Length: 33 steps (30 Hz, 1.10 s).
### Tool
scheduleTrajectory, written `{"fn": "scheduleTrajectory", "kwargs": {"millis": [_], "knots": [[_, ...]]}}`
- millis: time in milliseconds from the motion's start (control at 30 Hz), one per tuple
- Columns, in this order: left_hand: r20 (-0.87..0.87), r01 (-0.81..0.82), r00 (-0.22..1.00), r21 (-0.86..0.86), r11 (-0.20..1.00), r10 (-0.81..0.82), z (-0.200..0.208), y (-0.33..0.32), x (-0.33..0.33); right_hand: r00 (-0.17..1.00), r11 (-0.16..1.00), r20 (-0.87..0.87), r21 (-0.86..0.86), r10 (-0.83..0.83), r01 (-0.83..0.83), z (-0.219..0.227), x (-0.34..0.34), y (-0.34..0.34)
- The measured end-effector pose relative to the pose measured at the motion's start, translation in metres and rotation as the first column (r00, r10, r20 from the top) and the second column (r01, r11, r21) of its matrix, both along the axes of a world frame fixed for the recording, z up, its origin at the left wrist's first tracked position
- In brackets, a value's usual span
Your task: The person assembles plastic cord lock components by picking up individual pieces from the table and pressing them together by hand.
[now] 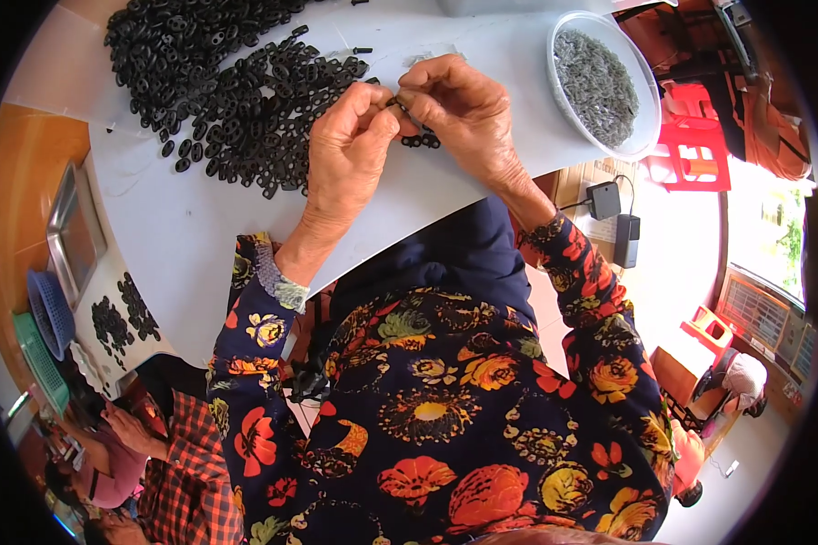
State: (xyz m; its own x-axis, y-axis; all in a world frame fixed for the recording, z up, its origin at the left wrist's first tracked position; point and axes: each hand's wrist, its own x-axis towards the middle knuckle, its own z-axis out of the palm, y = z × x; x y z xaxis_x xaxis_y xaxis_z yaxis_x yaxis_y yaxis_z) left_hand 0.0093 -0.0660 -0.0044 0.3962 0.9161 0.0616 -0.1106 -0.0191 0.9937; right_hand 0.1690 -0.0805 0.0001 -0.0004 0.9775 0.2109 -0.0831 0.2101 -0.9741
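Observation:
Over the white table, my left hand point(350, 150) and my right hand point(463, 113) meet, thumbs and forefingers pinched together. Between the fingertips shows a bit of a small dark part point(394, 102), mostly hidden by the fingers. Left of my hands spreads a large heap of small black oval pieces with holes point(254, 113). A few more black pieces point(421, 141) lie just under my right hand. To the right stands a round clear plastic tub point(650, 136) with many tiny clear-grey pieces in it.
The white table point(173, 218) curves round in front of me. At the left are a metal tray point(73, 222), blue and green baskets point(50, 313), small black piles point(112, 325) and people, one in a checked shirt point(191, 463). Red stools point(695, 154) and power adapters point(602, 200) are at the right.

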Motion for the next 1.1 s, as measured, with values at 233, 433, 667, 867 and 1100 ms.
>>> {"fn": "scheduleTrajectory", "kwargs": {"millis": [233,433,667,867,1100], "knots": [[0.042,-0.022,0.999,-0.003,1.0,0.022,0.0088,0.0038,0.0017,0.998,0.997,0.055,-0.071,-0.04,0.043,0.006,-0.0015,0.0007],[0.022,-0.067,0.998,0.033,0.997,0.066,0.0039,-0.0011,0.0015,0.976,0.997,0.205,-0.024,-0.068,0.075,0.0061,-0.0018,0.0],[-0.071,-0.022,0.997,0.146,0.989,0.033,0.0063,0.0034,-0.0004,0.98,0.994,0.195,-0.092,-0.037,0.056,0.0037,0.0015,0.0033],[-0.019,0.023,1.0,-0.003,1.0,-0.023,0.0043,0.003,-0.0048,0.982,0.993,0.154,0.053,-0.109,0.102,-0.0006,-0.0022,0.0056],[-0.065,0.001,0.998,0.052,0.999,0.003,0.0037,-0.0009,-0.0025,0.95,0.995,0.299,-0.014,-0.087,0.095,0.0043,-0.0015,0.0001]]}}
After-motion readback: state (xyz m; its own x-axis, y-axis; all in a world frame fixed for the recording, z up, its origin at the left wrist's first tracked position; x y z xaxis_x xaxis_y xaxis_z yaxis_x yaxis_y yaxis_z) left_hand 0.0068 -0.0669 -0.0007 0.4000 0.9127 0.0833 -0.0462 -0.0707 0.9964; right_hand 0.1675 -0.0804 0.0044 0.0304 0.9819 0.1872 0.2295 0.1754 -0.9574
